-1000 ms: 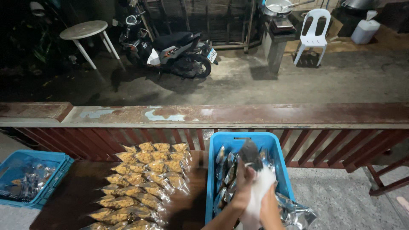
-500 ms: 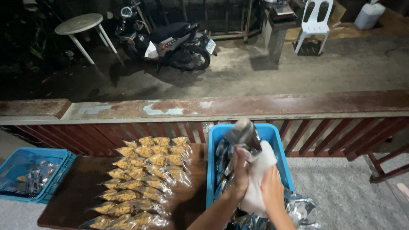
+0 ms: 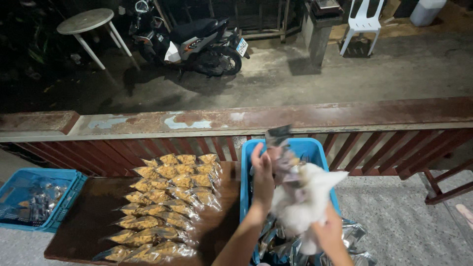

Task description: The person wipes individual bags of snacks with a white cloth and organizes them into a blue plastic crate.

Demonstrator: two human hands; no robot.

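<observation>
Already, rows of filled snack packets (image 3: 165, 207) lay on the table (image 3: 84, 221); the left hand (image 3: 262, 170) gripped another packet (image 3: 281, 148) over the blue crate (image 3: 315, 148), the right hand (image 3: 329, 231) apparently clutching a white cloth (image 3: 303, 199).

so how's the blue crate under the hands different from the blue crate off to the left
The blue crate under the hands stands on the wooden table and is packed with silvery packets; the left blue crate sits lower, beside the table, and holds only a few. The left hand and right hand work over the first; nothing touches the other. Both are blue plastic and open-topped.
</observation>
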